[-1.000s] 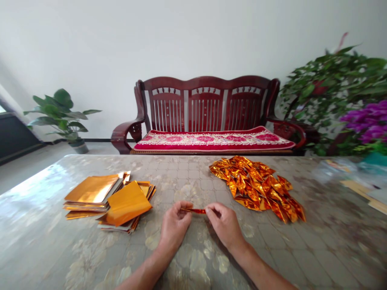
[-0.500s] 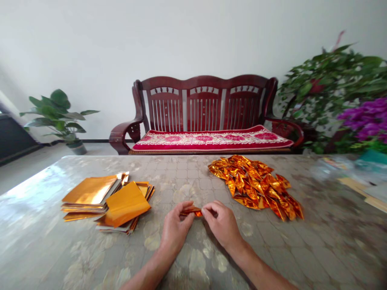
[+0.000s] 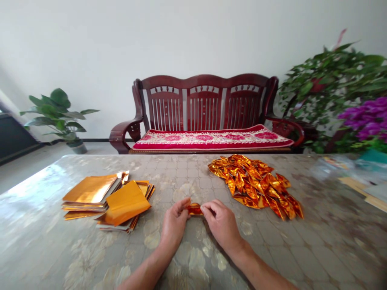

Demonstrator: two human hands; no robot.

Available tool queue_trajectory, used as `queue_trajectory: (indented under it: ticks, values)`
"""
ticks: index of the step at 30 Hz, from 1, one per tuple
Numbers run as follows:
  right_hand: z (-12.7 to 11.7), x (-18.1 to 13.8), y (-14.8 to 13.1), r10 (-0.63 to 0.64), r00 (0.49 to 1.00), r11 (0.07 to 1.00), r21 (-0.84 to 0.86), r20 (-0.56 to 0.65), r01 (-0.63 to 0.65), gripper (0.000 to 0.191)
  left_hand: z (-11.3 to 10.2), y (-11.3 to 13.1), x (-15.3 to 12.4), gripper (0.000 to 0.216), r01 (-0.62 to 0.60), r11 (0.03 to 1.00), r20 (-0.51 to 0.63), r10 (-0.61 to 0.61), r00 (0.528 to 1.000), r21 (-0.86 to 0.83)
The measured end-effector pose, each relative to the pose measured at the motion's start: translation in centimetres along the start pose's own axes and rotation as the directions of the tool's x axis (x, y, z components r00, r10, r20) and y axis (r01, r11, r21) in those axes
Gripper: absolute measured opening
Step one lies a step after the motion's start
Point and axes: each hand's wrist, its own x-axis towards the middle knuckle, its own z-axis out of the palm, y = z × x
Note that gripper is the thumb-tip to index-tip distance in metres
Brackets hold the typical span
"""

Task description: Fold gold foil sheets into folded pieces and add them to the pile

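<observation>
1. Gold foil strip (image 3: 194, 209), narrow and folded, sits between the two hands in the head view, low over the patterned table (image 3: 272, 257). Whether it touches the table, I cannot tell.
2. Left grip (image 3: 174, 223) is closed to a pinch on the strip's left end. Right grip (image 3: 222, 223) is curved and nearly closed, its fingertips pinching the right end. Only a short length of foil shows between them.
3. The foil looks very light, thin and glossy, so it will probably slip under bare fingers and crease easily. It seems best held flat by its ends between thumb and fingertips, as a hard squeeze could mark it.
4. Left of the hands lie two stacks of square gold foil sheets (image 3: 90, 193). To the right, well clear of them, is a heap of folded triangular foil pieces (image 3: 254, 185).
5. Beyond the table stands a dark red wooden bench (image 3: 202, 104) with a red floral cushion (image 3: 211, 139).
</observation>
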Motion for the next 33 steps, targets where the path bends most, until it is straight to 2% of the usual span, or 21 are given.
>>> queue_trajectory:
  ticks: [5, 9, 12, 16, 19, 24, 30, 33]
  values:
    - [0.2, 0.1, 0.3, -0.014, 1.000, 1.000, -0.012, -0.002, 0.014, 0.021, 0.0, -0.1, 0.3, 0.024, 0.023, 0.999, -0.010, -0.024, 1.000, -0.038]
    - [0.3, 0.0, 0.3, -0.028, 1.000, 1.000, -0.004, 0.001, 0.028, 0.020, -0.1, -0.2, 0.4, 0.022, 0.012, 1.000, -0.011, -0.012, 1.000, 0.020]
    - [0.3, -0.1, 0.2, -0.028, 1.000, 1.000, -0.004, 0.013, 0.028, 0.019, -0.5, -0.2, 0.6, 0.026, -0.081, 0.980, 0.010, 0.080, 0.997, 0.181]
    - [0.3, -0.1, 0.1, -0.026, 1.000, 1.000, -0.004, 0.014, 0.026, 0.019, -1.0, 0.2, 0.6, 0.027, -0.264, 0.871, 0.043, 0.271, 0.962, 0.414]
    - [0.4, 0.0, 0.1, -0.024, 1.000, 1.000, -0.008, 0.005, 0.024, 0.020, -1.1, 0.5, 0.5, 0.026, -0.333, 0.804, 0.069, 0.345, 0.936, 0.493]
    - [0.3, 0.1, 0.2, -0.015, 1.000, 1.000, -0.016, 0.008, 0.015, 0.019, -1.2, 0.5, 0.6, 0.032, -0.337, 0.798, 0.085, 0.342, 0.936, 0.500]
    - [0.3, 0.0, 0.1, -0.010, 1.000, 0.999, -0.032, 0.011, 0.010, 0.015, -1.2, 0.7, 0.4, 0.018, -0.393, 0.738, 0.166, 0.365, 0.916, 0.548]
    - [0.4, 0.1, 0.1, 0.003, 1.000, 1.000, -0.027, 0.003, -0.003, 0.012, -0.9, 1.0, 0.1, 0.016, -0.412, 0.741, 0.186, 0.373, 0.909, 0.530]
